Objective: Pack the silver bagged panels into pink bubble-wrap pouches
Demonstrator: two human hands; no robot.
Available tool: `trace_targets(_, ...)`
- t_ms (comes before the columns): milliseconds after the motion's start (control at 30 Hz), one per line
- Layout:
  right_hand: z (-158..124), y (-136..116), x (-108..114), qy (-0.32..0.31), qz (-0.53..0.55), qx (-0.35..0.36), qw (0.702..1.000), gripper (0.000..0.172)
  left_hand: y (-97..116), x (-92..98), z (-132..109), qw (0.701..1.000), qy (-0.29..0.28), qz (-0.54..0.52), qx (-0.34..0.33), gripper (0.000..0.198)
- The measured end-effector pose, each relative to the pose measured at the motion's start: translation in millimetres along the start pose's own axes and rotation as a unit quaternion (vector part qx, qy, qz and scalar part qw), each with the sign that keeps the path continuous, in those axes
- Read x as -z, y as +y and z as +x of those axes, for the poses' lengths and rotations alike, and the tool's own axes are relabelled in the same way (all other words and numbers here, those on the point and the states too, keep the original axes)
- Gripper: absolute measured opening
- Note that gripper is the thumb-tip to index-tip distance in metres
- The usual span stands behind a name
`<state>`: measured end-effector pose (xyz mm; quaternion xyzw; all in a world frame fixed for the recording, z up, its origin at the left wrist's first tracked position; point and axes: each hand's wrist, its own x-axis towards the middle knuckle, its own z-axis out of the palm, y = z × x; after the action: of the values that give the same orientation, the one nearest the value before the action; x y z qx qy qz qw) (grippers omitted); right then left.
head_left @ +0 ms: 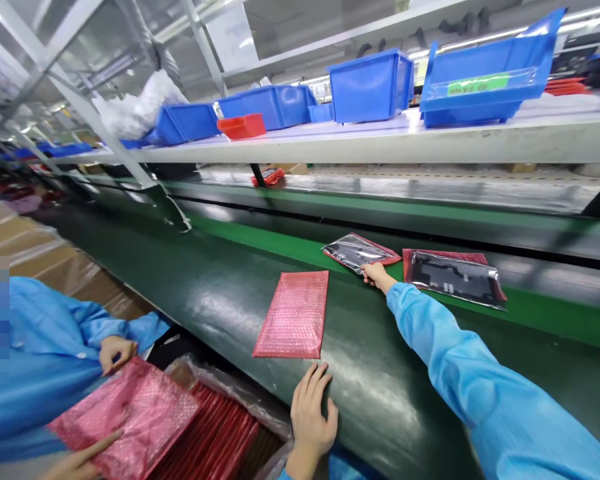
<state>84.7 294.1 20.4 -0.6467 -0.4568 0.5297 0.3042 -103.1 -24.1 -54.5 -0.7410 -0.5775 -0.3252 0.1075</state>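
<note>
Bench (200, 300): dark green, running from the left of the frame to the lower right, with a brighter green strip (260, 241) along it.
Shelf (380, 143): pale, across the upper frame, bearing blue bins (363, 87) and a small red tray (241, 127).
Co-worker (40, 360): blue sleeves, lower left, both hands on a crinkled pink bag (135, 413) beside a row of red bags (215, 433).
Flat bubble bag (293, 315): pink, on the bench at the centre.
Right-hand packet (453, 277): black and clear-wrapped, over a red bag, right of centre.
Held packet (353, 252): similar, with red edging, just above and right of centre.
Left hand (311, 410): bottom centre, fingers loosely spread, gripping nothing, just below the flat bubble bag.
Right hand (377, 275): right of centre, thumb and fingers pinching the held packet's near edge.
</note>
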Motion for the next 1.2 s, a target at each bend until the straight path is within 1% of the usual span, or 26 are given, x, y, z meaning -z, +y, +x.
trace_targets(67,-21,0,2,-0.038,0.043,-0.003,0.998,0.025,2,1.3,1,0.999,-0.020,-0.019,0.026,0.039)
trace_targets(100,-35,3,8,-0.056,0.064,-0.004,0.996,0.025,4,2.7,2,0.998,-0.025,-0.032,0.044,0.037)
trace_targets(167,-68,17,26,-0.091,0.107,-0.002,0.990,0.031,13,5.3,8,0.991,-0.038,-0.086,0.093,0.030)
trace_targets(200,-87,28,37,-0.105,0.128,-0.001,0.986,0.036,19,6.0,12,0.982,-0.049,-0.133,0.127,0.026)
trace_targets(233,-109,40,49,-0.117,0.148,-0.001,0.982,0.041,26,5.7,18,0.964,-0.061,-0.195,0.171,0.023)
trace_targets(267,-131,54,61,-0.126,0.165,-0.003,0.978,0.045,33,4.2,24,0.934,-0.075,-0.269,0.223,0.022)
trace_targets(300,-155,69,72,-0.131,0.179,-0.006,0.975,0.049,40,1.5,32,0.889,-0.090,-0.350,0.282,0.023)
trace_targets(333,-179,84,82,-0.132,0.191,-0.011,0.973,0.052,45,-2.2,40,0.828,-0.104,-0.431,0.342,0.027)
trace_targets(400,-224,117,100,-0.129,0.212,-0.022,0.969,0.057,54,-11.5,58,0.682,-0.122,-0.567,0.444,0.036)
trace_targets(433,-244,134,108,-0.130,0.223,-0.031,0.966,0.060,56,-16.2,68,0.612,-0.124,-0.616,0.480,0.039)
trace_targets(467,-263,152,116,-0.141,0.236,-0.046,0.960,0.062,58,-20.4,77,0.552,-0.131,-0.649,0.507,0.041)
trace_targets(500,-281,170,124,-0.156,0.241,-0.065,0.956,0.065,61,-24.0,86,0.507,-0.150,-0.667,0.525,0.041)
trace_targets(533,-297,188,131,-0.172,0.239,-0.085,0.952,0.066,63,-26.9,93,0.478,-0.183,-0.673,0.533,0.040)
trace_targets(567,-312,205,138,-0.185,0.228,-0.104,0.950,0.068,67,-29.1,99,0.465,-0.228,-0.670,0.532,0.038)
trace_targets(600,-326,220,145,-0.191,0.207,-0.120,0.952,0.068,71,-30.9,103,0.465,-0.276,-0.659,0.522,0.036)
trace_targets(633,-339,232,150,-0.191,0.182,-0.129,0.956,0.068,76,-32.4,106,0.475,-0.317,-0.644,0.509,0.035)
trace_targets(667,-350,242,154,-0.181,0.158,-0.135,0.961,0.067,82,-33.8,107,0.492,-0.339,-0.629,0.496,0.035)
trace_targets(733,-367,251,159,-0.144,0.129,-0.147,0.970,0.062,94,-36.2,108,0.531,-0.340,-0.609,0.481,0.036)
trace_targets(800,-375,249,160,-0.086,0.140,-0.161,0.973,0.055,104,-37.8,109,0.550,-0.326,-0.605,0.475,0.038)
trace_targets(833,-376,247,161,-0.054,0.154,-0.169,0.972,0.052,108,-38.3,109,0.548,-0.323,-0.610,0.473,0.040)
trace_targets(900,-375,241,163,0.000,0.183,-0.181,0.966,0.049,114,-38.8,111,0.528,-0.320,-0.627,0.475,0.043)
trace_targets(967,-370,239,167,0.040,0.206,-0.185,0.960,0.047,119,-40.3,111,0.509,-0.302,-0.644,0.485,0.044)
trace_targets(1000,-367,239,170,0.053,0.215,-0.183,0.958,0.047,121,-41.9,111,0.509,-0.282,-0.648,0.491,0.044)
trace_targets(1033,-364,240,172,0.063,0.224,-0.178,0.956,0.048,121,-44.1,110,0.516,-0.256,-0.648,0.498,0.044)
trace_targets(1133,-354,240,177,0.084,0.250,-0.150,0.953,0.051,111,-51.8,111,0.566,-0.166,-0.625,0.511,0.045)
trace_targets(1200,-350,234,180,0.106,0.269,-0.127,0.949,0.054,93,-53.5,117,0.595,-0.112,-0.611,0.509,0.044)
